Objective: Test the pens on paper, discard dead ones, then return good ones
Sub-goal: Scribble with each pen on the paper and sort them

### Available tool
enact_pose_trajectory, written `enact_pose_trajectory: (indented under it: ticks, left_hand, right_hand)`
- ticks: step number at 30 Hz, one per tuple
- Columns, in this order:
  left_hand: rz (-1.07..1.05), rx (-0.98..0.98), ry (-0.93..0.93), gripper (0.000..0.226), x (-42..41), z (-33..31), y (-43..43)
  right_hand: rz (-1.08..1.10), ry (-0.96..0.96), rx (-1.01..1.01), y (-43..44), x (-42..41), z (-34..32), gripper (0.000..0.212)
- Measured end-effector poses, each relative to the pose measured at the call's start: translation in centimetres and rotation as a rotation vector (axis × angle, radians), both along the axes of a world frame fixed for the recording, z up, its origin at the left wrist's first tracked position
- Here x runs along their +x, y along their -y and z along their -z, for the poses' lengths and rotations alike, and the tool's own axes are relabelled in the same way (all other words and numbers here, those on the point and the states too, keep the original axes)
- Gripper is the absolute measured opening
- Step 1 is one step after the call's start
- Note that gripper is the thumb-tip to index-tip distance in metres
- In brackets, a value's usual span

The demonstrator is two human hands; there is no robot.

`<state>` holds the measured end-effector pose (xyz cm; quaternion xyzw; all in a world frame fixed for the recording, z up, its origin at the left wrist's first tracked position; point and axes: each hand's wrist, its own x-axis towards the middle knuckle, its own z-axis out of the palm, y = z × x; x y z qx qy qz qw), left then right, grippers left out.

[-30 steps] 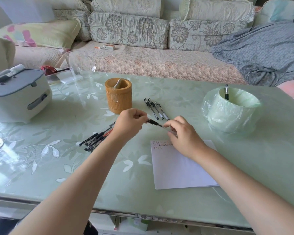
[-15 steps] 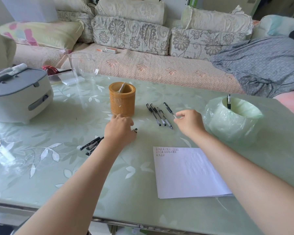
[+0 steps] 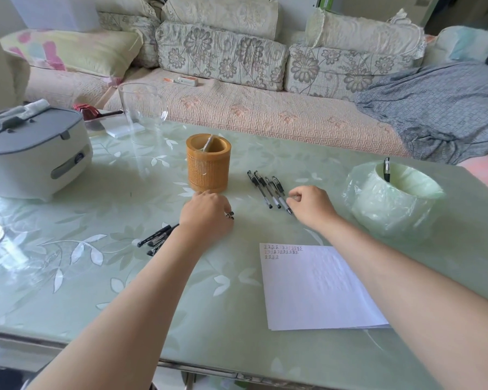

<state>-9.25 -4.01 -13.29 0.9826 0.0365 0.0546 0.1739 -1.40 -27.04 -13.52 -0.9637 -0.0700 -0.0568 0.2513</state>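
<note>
My left hand [image 3: 206,216] rests curled over the right end of a pile of black pens [image 3: 155,237], and a dark pen end shows at its fingertips. My right hand [image 3: 312,205] pinches the rightmost pen [image 3: 279,190] of a row of several black pens [image 3: 259,187] lying on the table. A bamboo pen holder [image 3: 207,167] stands just behind my left hand. White paper [image 3: 319,291] with small scribbles at its top lies at the front right. A bin lined with a green bag [image 3: 392,204] holds one pen [image 3: 387,170].
The glass-topped table [image 3: 96,277] has a leaf pattern. A grey and white cooker [image 3: 31,156] sits at the left, with a glass jug [image 3: 141,108] behind the holder. A sofa with cushions [image 3: 223,54] runs along the far edge.
My hands, which held one pen between them over the paper, have parted. The right hand carried that pen back to the row. The left hand dropped onto the pile.
</note>
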Motion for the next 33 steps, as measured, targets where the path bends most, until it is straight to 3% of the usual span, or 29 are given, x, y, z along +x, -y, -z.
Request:
enact_pose_trajectory:
  ticks: [4,10,15,23,33]
  left_hand:
    - [0.027,-0.029,-0.016,0.031,-0.3,-0.2,-0.3]
    - [0.101,-0.014,0.026,0.031,-3.0,-0.8,-2.3]
    - [0.133,-0.023,0.042,0.026,-5.5,-1.1,-4.5]
    - [0.137,0.047,-0.083,0.020,-6.5,-1.7,-5.7]
    - [0.170,-0.050,-0.089,0.013,-6.2,-2.9,-3.6]
  right_hand:
    - [-0.082,0.098,-0.009,-1.4,-1.1,-1.0,0.023]
    - [-0.450,0.158,-0.006,-6.5,-4.9,-1.9,0.023]
    - [-0.632,0.162,-0.144,-9.2,-6.9,-1.0,0.026]
    - [-0.718,0.177,-0.345,-9.9,-7.8,-1.1,0.018]
    - [-0.570,0.076,-0.160,-6.0,-9.0,-2.5,0.012]
